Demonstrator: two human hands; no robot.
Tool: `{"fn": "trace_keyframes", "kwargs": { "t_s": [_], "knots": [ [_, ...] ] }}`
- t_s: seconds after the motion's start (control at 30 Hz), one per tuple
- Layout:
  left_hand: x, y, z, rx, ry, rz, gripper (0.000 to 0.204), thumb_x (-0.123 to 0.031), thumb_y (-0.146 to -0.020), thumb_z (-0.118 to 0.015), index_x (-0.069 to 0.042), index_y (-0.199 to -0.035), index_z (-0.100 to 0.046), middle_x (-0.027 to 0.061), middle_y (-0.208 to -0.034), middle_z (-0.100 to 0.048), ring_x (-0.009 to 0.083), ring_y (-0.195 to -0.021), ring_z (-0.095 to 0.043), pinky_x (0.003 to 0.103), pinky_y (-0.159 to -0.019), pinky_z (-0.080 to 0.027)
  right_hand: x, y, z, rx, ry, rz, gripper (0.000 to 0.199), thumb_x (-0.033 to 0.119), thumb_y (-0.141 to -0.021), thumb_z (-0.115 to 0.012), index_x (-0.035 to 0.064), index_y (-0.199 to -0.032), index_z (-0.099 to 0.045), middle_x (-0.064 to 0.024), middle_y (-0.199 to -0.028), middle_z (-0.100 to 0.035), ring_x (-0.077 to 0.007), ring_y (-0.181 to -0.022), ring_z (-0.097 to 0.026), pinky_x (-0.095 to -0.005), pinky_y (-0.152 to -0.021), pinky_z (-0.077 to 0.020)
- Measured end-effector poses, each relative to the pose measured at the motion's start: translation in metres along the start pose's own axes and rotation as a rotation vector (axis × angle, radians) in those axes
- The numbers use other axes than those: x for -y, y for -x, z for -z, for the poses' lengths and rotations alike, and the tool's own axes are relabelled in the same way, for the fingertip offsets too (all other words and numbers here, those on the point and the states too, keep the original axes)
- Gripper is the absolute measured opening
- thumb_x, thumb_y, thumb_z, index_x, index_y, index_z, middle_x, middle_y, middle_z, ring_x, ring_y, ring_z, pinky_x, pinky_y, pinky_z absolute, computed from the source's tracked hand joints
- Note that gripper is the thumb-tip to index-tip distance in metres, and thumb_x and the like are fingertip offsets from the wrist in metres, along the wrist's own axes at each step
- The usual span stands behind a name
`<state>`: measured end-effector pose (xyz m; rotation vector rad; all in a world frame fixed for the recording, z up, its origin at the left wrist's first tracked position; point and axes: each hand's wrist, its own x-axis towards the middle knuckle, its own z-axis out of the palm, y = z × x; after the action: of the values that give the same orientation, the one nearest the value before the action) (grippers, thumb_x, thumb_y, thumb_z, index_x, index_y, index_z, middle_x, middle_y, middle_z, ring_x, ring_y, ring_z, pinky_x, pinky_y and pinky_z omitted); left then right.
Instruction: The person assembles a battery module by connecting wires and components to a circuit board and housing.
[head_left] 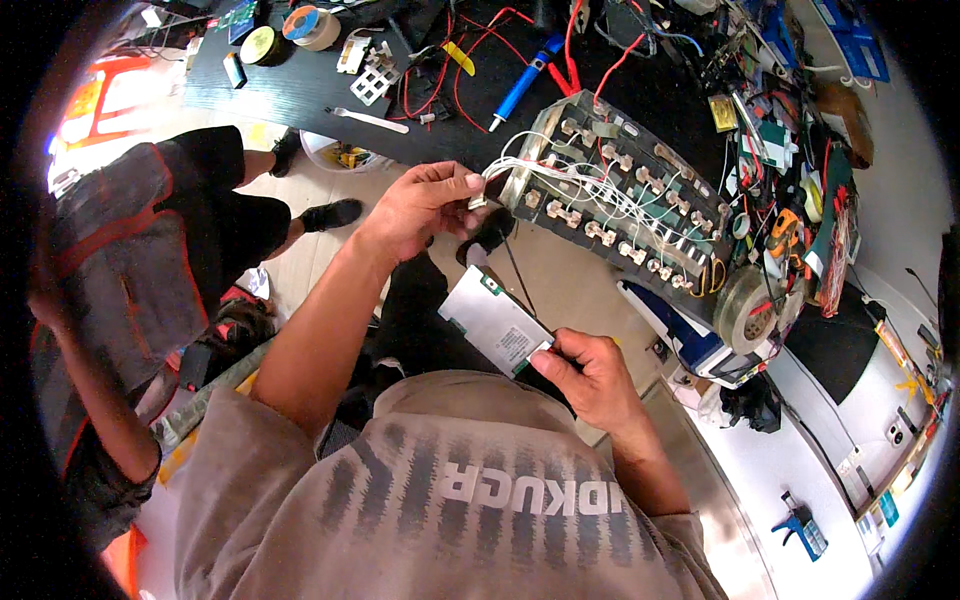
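My left hand (425, 203) pinches a bundle of thin white wires (500, 172) at the near end of a large battery pack (620, 200) that rests on the edge of a black table. White wires run across the pack's metal terminals. My right hand (590, 375) grips the lower corner of a flat grey circuit board module (492, 320) held between my hands, above my lap. A black lead runs from the module up toward the pack.
The black table (300, 85) holds tape rolls (310, 25), a blue tool (520, 85), red wires (470, 60) and small parts. A roll of tape (750, 310) lies right of the pack. Another person in dark clothes (130, 270) sits at my left. A blue tool (800, 530) lies on the floor.
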<state>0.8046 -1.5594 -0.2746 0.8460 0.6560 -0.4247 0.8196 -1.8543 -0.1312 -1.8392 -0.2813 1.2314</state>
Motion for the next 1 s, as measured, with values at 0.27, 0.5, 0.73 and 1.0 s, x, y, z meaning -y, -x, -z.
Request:
{"fn": "trace_keyframes", "kwargs": {
  "t_s": [0.27, 0.5, 0.73, 1.0],
  "knots": [
    [-0.007, 0.003, 0.005, -0.065, 0.364, -0.088, 0.016, -0.016, -0.1, -0.072, -0.009, -0.113, -0.067, 0.0035, -0.096, -0.069, 0.0173, -0.081, -0.067, 0.039, -0.075, -0.058, 0.003, -0.015, -0.002, 0.005, 0.086, 0.077, 0.03, 0.026, -0.101, -0.071, -0.003, -0.095, -0.068, -0.0133, -0.075, -0.066, -0.0122, -0.072, -0.055, -0.0359, -0.067, -0.05],
    [-0.004, -0.002, 0.005, -0.198, 0.15, -0.305, 0.03, -0.008, -0.094, -0.071, -0.005, -0.124, -0.072, 0.0043, -0.102, -0.072, 0.0175, -0.095, -0.068, 0.038, -0.079, -0.059, -0.005, -0.015, 0.005, 0.025, 0.168, -0.009, 0.022, 0.02, -0.096, -0.07, 0.0011, -0.086, -0.066, -0.0021, -0.07, -0.06, -0.0113, -0.066, -0.055, -0.0325, -0.059, -0.0434],
    [0.004, 0.011, 0.004, -0.277, -0.012, -0.136, 0.025, -0.029, -0.099, -0.071, -0.005, -0.107, -0.073, 0.004, -0.095, -0.071, 0.0176, -0.09, -0.066, 0.036, -0.077, -0.055, 0.053, -0.011, -0.007, 0.011, -0.139, 0.066, 0.022, 0.022, -0.101, -0.067, 0.0013, -0.093, -0.067, 0.0052, -0.071, -0.053, -0.0055, -0.067, -0.046, -0.0283, -0.058, -0.0363],
    [0.018, 0.066, 0.013, -0.397, 0.079, -0.136, 0.032, -0.037, -0.097, -0.075, -0.007, -0.089, -0.066, 0.0027, -0.083, -0.066, 0.0149, -0.078, -0.064, 0.035, -0.064, -0.05, 0.016, -0.003, 0.046, 0.062, -0.188, -0.086, 0.015, 0.018, -0.102, -0.067, 0.0052, -0.096, -0.068, 0.0043, -0.071, -0.056, -0.0066, -0.059, -0.047, -0.0264, -0.055, -0.0386]
  ]
}}
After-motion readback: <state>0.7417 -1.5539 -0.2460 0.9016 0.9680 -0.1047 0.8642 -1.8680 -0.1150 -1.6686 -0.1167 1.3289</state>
